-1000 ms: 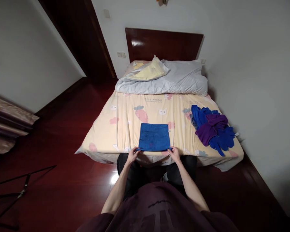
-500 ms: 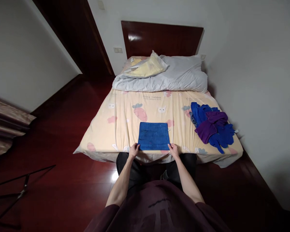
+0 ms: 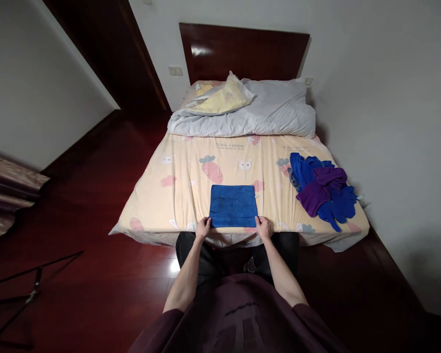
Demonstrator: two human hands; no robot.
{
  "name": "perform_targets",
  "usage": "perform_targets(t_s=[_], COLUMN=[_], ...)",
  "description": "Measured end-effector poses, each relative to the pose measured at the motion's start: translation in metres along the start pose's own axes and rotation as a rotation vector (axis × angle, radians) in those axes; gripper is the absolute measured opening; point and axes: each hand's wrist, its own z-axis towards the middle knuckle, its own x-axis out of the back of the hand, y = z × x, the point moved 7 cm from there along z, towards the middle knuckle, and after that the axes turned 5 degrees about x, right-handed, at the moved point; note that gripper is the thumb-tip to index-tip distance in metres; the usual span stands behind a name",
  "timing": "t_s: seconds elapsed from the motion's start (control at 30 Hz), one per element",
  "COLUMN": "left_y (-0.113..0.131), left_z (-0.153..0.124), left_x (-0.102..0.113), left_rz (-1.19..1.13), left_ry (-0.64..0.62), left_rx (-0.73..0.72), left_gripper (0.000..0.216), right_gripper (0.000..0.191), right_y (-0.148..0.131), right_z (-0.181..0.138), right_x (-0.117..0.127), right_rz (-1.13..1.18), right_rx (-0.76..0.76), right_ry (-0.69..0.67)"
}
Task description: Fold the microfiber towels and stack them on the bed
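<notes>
We see a glossy red-brown floor (image 3: 106,289) spreading out to the left of the bed (image 3: 150,196), whose pale yellow cover carries pink carrots and white rabbit faces. Across the head of the bed lies a bunched grey-white quilt (image 3: 282,110), with a yellow fold turned up on its left half. Behind it, a dark wooden headboard (image 3: 242,54) stands against the wall. Well off to the left of the bed we make out a striped curtain (image 3: 11,191) and, nearer us, part of a black metal stand (image 3: 37,277). On the right side of the bed, towards its foot, sits a crumpled pile of blue and purple cloths (image 3: 343,203). The blue cloth (image 3: 233,208) in front of us lies flat on the bed, near the middle of its foot edge, with darker marks across it. Our left hand (image 3: 203,229) has thumb and fingers closed on its near left corner, and our right hand (image 3: 263,228) pinches the near right corner likewise. Smallest of all, a white label (image 3: 257,196) shows on the bed at the cloth's right edge.
</notes>
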Motion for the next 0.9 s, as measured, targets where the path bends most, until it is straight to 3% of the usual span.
perform_targets(t_s=[0.4,0.63,0.7,0.8,0.9], left_y=[-0.003,0.005,0.007,0.019,0.034], left_z=[0.003,-0.003,-0.014,-0.037,-0.055], left_x=[-0.002,0.007,0.018,0.035,0.031], left_rz=[0.041,0.030,0.025,0.075,0.177], left_ry=[0.027,0.026,0.063,0.166,0.114], left_rx=[0.109,0.072,-0.007,-0.236,-0.456], left_gripper=[0.031,0.032,0.041,0.047,0.051], right_gripper=[0.027,0.022,0.029,0.042,0.045], right_y=[0.007,0.004,0.003,-0.010,-0.034], right_z=[0.008,0.020,0.015,-0.001,-0.022], right_x=[-0.003,0.006,0.020,0.044,0.053], right_rz=[-0.052,-0.044,0.001,0.033,-0.007], right_rx=[-0.146,-0.158,-0.109,0.086,0.347], right_ry=[0.009,-0.051,0.000,0.078,-0.004])
